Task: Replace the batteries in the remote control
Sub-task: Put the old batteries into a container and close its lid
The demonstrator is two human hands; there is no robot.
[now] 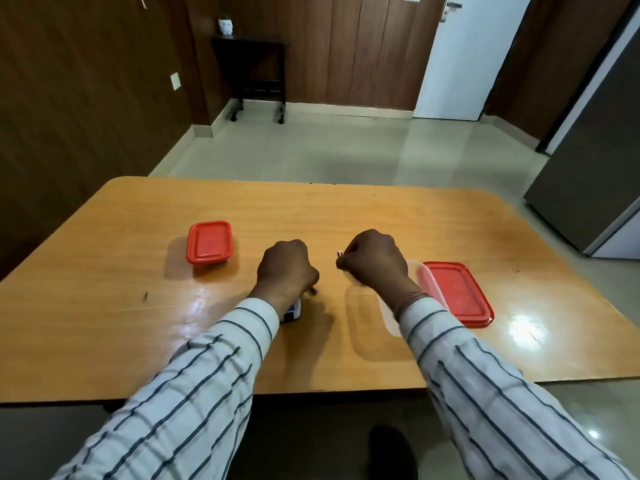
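Your left hand (286, 268) grips the remote (292, 312) on the glossy wooden table (104, 306) | right hand (375, 259) pinches a battery (340, 253) | red-lidded box (209, 242) left | tiled floor (311, 150), wood-panelled walls (86, 98)

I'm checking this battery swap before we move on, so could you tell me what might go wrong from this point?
The right hand pinches a small battery above the bare table; if dropped, it could roll away. The left hand covers most of the remote, so battery polarity may be hard to check. The loose red lid and clear container sit under the right forearm, which could knock them.
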